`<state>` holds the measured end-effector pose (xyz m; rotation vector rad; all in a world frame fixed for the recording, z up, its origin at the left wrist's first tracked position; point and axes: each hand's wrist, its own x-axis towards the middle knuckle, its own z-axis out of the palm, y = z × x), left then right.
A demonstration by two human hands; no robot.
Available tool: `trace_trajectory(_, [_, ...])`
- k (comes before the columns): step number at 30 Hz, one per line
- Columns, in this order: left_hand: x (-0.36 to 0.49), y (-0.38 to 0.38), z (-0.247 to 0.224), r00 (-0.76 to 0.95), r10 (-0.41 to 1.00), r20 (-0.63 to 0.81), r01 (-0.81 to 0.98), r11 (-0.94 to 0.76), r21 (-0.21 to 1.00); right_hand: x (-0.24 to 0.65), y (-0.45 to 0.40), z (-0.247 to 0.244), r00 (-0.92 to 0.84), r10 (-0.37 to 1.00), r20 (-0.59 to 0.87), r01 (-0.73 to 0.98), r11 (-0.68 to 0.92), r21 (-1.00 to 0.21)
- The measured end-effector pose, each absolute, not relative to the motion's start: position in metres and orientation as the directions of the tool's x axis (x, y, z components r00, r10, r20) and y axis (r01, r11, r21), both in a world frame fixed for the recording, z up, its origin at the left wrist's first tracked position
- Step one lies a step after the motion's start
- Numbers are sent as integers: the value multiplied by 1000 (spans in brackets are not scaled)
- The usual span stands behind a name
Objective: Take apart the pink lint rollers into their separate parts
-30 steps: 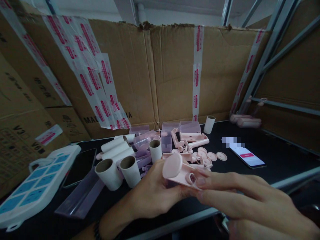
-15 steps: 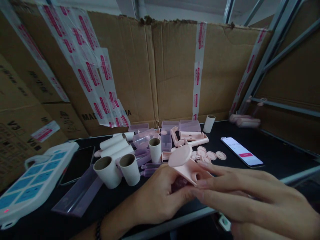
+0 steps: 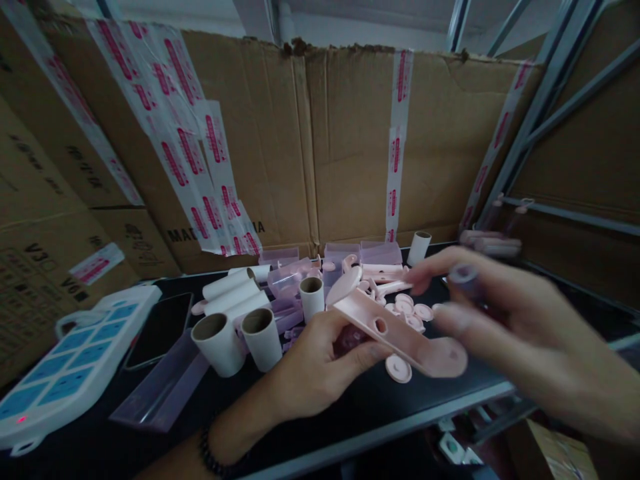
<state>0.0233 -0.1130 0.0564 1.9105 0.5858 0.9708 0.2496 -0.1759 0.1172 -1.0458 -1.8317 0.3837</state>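
Observation:
My left hand (image 3: 320, 373) is closed around a pale pink plastic bracket (image 3: 400, 333), a flat strip with a hole, a round disc at one end and a rounded bend at the other. Some clear purple plastic shows inside that same grip, mostly hidden by the fingers. Right of the bracket, my right hand (image 3: 510, 320) is raised and smeared by motion, thumb and index finger apart. A small purple see-through tube (image 3: 464, 277) appears tucked in its curled fingers. Small pink discs (image 3: 404, 305) lie behind the bracket, and a single pink disc (image 3: 399, 368) lies just below it.
White cardboard tubes (image 3: 218, 343) and purple plastic trays (image 3: 163, 387) lie to the left. A power strip (image 3: 75, 360) and a dark phone (image 3: 157, 330) sit further left. Cardboard (image 3: 345, 153) walls the back. A metal edge (image 3: 380, 427) runs along the front.
My right hand has come off the bracket and moved up and right, now showing the purple tube. The bracket has turned so its long strip and bent end show.

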Motion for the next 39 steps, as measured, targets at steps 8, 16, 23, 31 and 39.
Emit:
trace_trajectory(8, [19,-99,60,599,731,326,8,-413,911,252,-152,91,-168,918,360,761,352,-544])
trace_trajectory(16, [16,-83,67,259,824,504,-158,-479,864,321,-91,44,432,901,32,896,-425,-126])
trace_trajectory(23, [17,-83,67,148,870,470,-218,-435,874,322,-71,17,413,911,-17,892,-408,-192])
trace_trajectory(31, [23,-88,62,268,891,366,-246,-304,920,300,-90,38,389,883,264,881,-273,-387])
trace_trajectory(39, [21,-96,65,452,769,452,69,-535,842,245,-137,73,11,822,569,491,491,-719])
